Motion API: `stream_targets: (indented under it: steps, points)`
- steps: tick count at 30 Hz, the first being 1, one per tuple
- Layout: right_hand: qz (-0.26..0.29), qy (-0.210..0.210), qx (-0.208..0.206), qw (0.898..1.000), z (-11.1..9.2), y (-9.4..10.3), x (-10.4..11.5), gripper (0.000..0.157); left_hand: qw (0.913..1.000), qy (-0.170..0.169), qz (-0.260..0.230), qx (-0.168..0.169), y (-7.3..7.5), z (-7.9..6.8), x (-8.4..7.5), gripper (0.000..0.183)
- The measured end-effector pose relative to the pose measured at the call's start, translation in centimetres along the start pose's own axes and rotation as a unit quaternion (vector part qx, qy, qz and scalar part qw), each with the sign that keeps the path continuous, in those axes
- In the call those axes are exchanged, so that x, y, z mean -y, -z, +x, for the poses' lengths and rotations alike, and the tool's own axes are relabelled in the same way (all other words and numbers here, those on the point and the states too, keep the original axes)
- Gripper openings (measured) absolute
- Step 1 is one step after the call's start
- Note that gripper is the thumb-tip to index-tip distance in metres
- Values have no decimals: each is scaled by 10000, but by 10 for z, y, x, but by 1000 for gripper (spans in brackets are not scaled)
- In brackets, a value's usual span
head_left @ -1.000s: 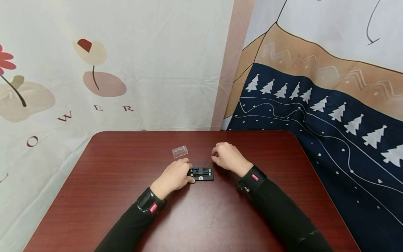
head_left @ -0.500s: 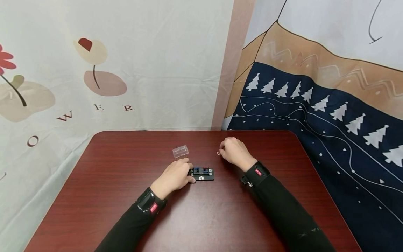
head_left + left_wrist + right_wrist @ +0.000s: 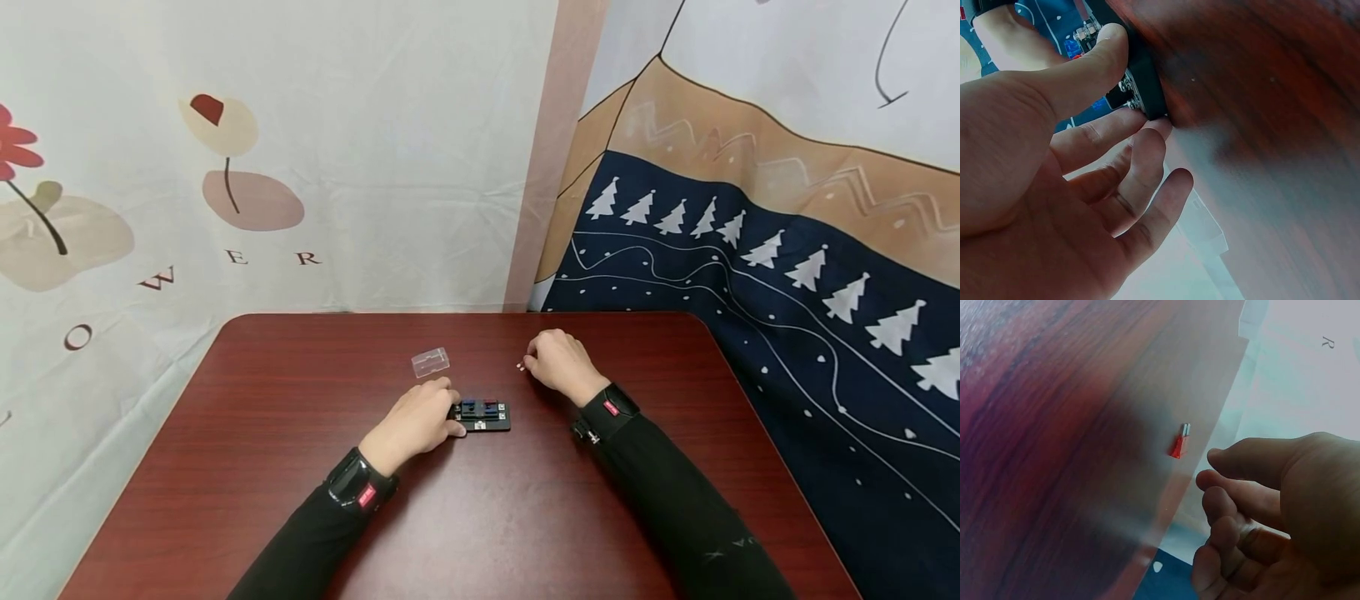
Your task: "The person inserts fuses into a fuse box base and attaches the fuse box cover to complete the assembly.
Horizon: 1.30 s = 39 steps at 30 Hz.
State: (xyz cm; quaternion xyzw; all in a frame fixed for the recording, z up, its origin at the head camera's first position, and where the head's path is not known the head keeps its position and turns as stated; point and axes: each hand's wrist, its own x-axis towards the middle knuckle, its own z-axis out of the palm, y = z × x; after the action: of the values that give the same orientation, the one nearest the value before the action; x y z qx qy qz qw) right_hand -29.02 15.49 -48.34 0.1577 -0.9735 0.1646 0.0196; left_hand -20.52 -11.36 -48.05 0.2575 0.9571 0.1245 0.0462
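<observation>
A black fuse block point(image 3: 483, 423) with blue and red fuses in it lies on the table. My left hand point(image 3: 414, 423) grips its left end, the thumb point(image 3: 1110, 53) on the near side and the other fingers at the far side. To the right, a red blade fuse point(image 3: 1179, 449) with two metal prongs lies loose on the tabletop. Beside it is my right hand point(image 3: 561, 364), fingers loosely curled and holding nothing; in the right wrist view a gap shows between its fingertips and the fuse.
A clear plastic cover point(image 3: 430, 362) sits on the table behind the left hand. The brown wooden table point(image 3: 480, 517) reaches back to a printed cloth point(image 3: 390, 167) hanging behind it.
My right hand has moved right and slightly back from the fuse block, and the small fuse now shows beside its fingertips. The left hand and the block stay in place.
</observation>
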Motion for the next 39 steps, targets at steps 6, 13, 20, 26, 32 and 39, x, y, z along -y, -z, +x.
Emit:
stream_targets:
  steps: [6, 13, 20, 26, 32, 39]
  points:
    - [102, -149, 113, 9998, -1, -5, -1, 16, 10000, 56, -10, -8, -2, -1, -2, 48]
    - [-50, -169, 184, 9997, -1, -9, -1, 16, 10000, 50, -40, 3, -1, -2, -4, 48]
    - [-137, -121, 156, 9997, 2, -9, 1, 16, 10000, 46, -22, 23, 0, -1, -2, 48]
    - [-190, -145, 224, 9995, 3, -10, 3, 18, 10000, 58, -48, 46, 1, -1, -2, 48]
    - [-151, -168, 275, 9994, 3, -9, 5, 18, 9999, 60, -87, 8, 2, -2, -1, 48]
    - [-163, -136, 231, 9995, 2, -8, 6, 16, 9999, 40, -119, 4, 2, -3, -1, 46]
